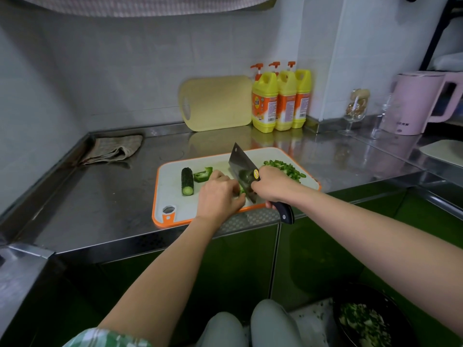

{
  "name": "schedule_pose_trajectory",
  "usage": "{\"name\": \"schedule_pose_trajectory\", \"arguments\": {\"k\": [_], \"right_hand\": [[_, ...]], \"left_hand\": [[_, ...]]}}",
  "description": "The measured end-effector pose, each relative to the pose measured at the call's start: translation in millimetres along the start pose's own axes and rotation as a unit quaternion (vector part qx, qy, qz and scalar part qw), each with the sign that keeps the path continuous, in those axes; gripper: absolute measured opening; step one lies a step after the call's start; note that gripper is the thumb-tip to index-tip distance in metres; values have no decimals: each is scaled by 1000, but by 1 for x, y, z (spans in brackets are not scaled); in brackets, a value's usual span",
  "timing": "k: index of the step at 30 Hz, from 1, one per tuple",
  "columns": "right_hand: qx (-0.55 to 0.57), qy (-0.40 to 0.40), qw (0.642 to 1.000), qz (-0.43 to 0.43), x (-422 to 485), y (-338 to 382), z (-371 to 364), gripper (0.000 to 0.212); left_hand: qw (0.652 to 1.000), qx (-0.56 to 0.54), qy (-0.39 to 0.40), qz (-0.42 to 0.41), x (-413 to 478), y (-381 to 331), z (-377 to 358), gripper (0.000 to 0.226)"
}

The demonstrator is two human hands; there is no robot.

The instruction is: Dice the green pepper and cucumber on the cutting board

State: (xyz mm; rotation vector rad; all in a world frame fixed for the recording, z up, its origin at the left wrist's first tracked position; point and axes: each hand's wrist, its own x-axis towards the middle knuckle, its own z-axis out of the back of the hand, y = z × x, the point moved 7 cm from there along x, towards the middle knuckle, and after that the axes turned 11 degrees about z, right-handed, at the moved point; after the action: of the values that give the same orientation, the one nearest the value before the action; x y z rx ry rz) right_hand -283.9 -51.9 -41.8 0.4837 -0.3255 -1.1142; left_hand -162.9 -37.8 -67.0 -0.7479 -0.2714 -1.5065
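I watch the work on the cutting board [172,196], a white plastic slab with an orange rim that lies on the steel table [100,196]. The right hand [273,186] is closed round the black handle of the cleaver [241,166] at the near edge of the board. The broad grey blade stands on its edge over the middle of the board, its tip pointing to the far edge. The left hand [220,194] is just beside the flat of the blade, on its left. Its fingers are curled down over a pepper strip [242,190] and pin it to the board. Only a small green end of this strip shows between the fingers and the steel, so I cannot tell its length.

The relation that matters is this: the strip lies between the left fingers and the blade, very close to both. I judge that each next cut needs the left hand to draw back toward the left side of the board, away from the edge.

Nearer the left side of the board lies a bigger green pepper piece [203,174], smooth, glossy and curved. Beyond it is the cucumber [187,181], a short dark cylinder with bumpy skin and a pale cut end, its long axis running from far edge to near edge. The left hand is the nearer one to both. At the far right corner of the board is the diced pepper pile [285,169], small shiny bits. The cucumber is not yet diced, so I judge the task about half done.
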Motion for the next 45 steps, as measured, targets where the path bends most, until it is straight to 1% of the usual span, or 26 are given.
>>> {"name": "schedule_pose_trajectory", "arguments": {"k": [2,6,11,15,22,24,27,30,33,36,38,41,45], "right_hand": [[0,-2,1000,-2,0,1,-1,16],[-4,-5,1000,-3,-2,2,-1,9],[-57,14,998,-12,-5,7,-4,21],[-80,25,996,-22,0,11,-9,18],[-112,41,993,-7,18,22,-14,15],[-101,46,994,-12,24,20,-14,14],[-70,38,997,-17,31,17,-12,12],[-23,16,999,-19,36,9,-11,11],[43,-16,999,-14,37,-5,-10,7],[66,-41,997,-1,33,-10,2,13],[71,-32,997,1,29,-8,8,11],[44,0,999,6,17,-4,9,6],[15,10,1000,5,5,-3,3,7]], "left_hand": [[1000,-15,4,6,1,2,-2,15],[998,-31,40,25,3,3,-8,13],[998,-34,50,32,4,3,-11,11],[997,-34,55,35,5,4,-13,10],[995,-49,74,48,9,8,-16,20],[994,-53,76,51,11,8,-14,20],[996,-29,71,48,11,8,-12,19],[997,-17,47,59,7,10,-7,14],[996,-15,38,76,4,11,-5,12],[994,-16,42,95,5,12,-6,14],[994,-14,48,98,5,12,-7,16],[994,-16,50,96,4,12,-7,18],[994,-17,51,97,3,11,-7,18]]}}
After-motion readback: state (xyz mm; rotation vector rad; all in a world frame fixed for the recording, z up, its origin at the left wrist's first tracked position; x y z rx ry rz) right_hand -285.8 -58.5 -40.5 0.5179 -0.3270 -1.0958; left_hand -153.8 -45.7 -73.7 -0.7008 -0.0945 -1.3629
